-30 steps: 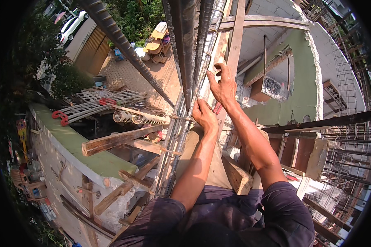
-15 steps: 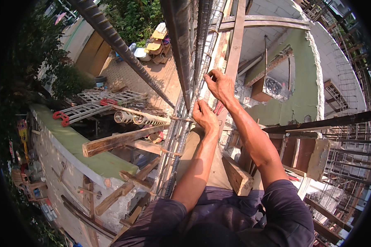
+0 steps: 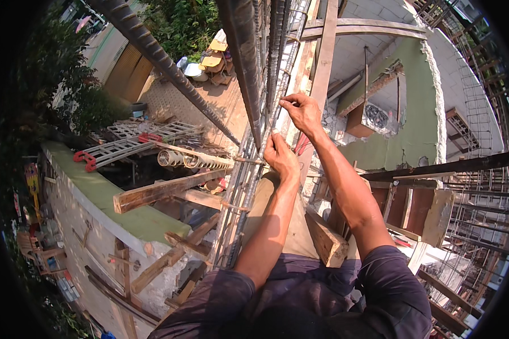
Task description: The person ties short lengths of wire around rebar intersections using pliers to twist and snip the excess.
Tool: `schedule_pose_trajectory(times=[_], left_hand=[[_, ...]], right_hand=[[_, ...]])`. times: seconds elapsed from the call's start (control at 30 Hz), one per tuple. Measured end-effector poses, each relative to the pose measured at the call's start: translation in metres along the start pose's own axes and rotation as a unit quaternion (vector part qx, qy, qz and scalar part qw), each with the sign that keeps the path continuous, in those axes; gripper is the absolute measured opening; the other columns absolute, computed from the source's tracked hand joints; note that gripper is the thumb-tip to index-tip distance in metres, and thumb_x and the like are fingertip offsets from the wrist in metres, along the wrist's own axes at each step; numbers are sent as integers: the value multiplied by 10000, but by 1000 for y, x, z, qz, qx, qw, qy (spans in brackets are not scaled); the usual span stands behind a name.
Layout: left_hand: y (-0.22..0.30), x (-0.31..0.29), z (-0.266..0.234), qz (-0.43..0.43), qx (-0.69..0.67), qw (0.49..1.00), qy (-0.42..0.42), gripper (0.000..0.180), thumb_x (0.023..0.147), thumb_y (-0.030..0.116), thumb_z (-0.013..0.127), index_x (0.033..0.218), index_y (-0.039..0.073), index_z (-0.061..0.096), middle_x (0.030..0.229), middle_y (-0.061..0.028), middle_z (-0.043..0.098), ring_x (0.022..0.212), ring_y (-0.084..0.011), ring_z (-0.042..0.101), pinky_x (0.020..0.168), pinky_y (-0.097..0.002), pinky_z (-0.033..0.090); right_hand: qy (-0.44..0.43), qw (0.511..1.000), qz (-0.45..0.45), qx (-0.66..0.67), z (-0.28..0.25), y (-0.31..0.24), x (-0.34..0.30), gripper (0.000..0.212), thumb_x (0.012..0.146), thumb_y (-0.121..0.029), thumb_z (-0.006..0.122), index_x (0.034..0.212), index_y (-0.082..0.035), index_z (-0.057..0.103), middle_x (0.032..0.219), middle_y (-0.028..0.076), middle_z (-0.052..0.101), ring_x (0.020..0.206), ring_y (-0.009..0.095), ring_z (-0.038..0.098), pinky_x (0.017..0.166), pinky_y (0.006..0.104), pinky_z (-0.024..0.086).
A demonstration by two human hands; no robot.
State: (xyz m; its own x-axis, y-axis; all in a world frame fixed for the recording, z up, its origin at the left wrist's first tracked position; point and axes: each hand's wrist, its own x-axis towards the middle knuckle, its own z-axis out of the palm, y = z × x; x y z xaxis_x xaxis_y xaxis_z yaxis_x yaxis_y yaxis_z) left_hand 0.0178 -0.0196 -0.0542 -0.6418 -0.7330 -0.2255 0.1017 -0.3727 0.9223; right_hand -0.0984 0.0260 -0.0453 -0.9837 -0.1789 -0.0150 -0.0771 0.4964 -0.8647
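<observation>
Paved yard (image 3: 164,97) below, ribbed bars (image 3: 243,62), curled hands (image 3: 283,160) (image 3: 305,116) close beside

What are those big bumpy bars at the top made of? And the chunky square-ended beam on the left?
The bumpy bars look like steel: dark, grey-brown, slightly shiny, with raised ribs. The beam seems to be rough, bare wood, because it's brown with streaky grain; I can't tell which wood.
</observation>
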Motion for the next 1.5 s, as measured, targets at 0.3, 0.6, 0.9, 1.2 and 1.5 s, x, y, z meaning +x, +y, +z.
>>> schedule_pose_trajectory(times=[0.3, 0.6, 0.9, 1.2, 1.5], left_hand=[[-4, 2, 2, -13, 10, 1000, 13, 396, 1000, 271, 544, 666, 76, 459, 605, 52, 380, 569, -60, 349, 533, -265, 289], [-5, 4, 1, 19, 103, 994, -9, 402, 1019, 282, 495, 735, 0, 463, 603, 8, 363, 592, -89, 331, 542, -322, 296], [19, 8, 17, 30, 137, 988, -64, 391, 1006, 252, 506, 702, 8, 471, 601, 3, 403, 579, -96, 363, 534, -330, 318], [21, -1, 15, 156, 415, 888, -117, 277, 938, 263, 599, 1002, -6, 615, 862, -246, 677, 826, -449, 652, 688, -516, 466], [0, -19, 23, 88, 410, 892, -167, 281, 879, 249, 651, 994, -7, 651, 838, -220, 686, 807, -424, 664, 667, -498, 474]], right_hand=[[61, 993, -64, -75, 11, -11, -17, 283, 869, -310, 656, 1020, -85, 735, 974, 112, 721, 898, 311, 682, 804, 417, 518], [38, 982, -164, -87, -4, -13, -29, 229, 916, -257, 652, 1033, -88, 751, 959, 105, 720, 873, 321, 687, 761, 401, 534], [-26, 995, -93, -35, -25, -17, -33, 227, 882, -171, 648, 1004, 3, 729, 914, 159, 726, 792, 292, 701, 725, 370, 532], [-200, 947, -189, -168, -47, -40, -10, 247, 838, -209, 636, 974, -27, 730, 893, 188, 709, 858, 354, 688, 770, 438, 532], [-223, 909, -170, -310, -39, -60, -10, 280, 870, -291, 627, 981, -56, 730, 857, 204, 707, 859, 401, 675, 784, 491, 523]])
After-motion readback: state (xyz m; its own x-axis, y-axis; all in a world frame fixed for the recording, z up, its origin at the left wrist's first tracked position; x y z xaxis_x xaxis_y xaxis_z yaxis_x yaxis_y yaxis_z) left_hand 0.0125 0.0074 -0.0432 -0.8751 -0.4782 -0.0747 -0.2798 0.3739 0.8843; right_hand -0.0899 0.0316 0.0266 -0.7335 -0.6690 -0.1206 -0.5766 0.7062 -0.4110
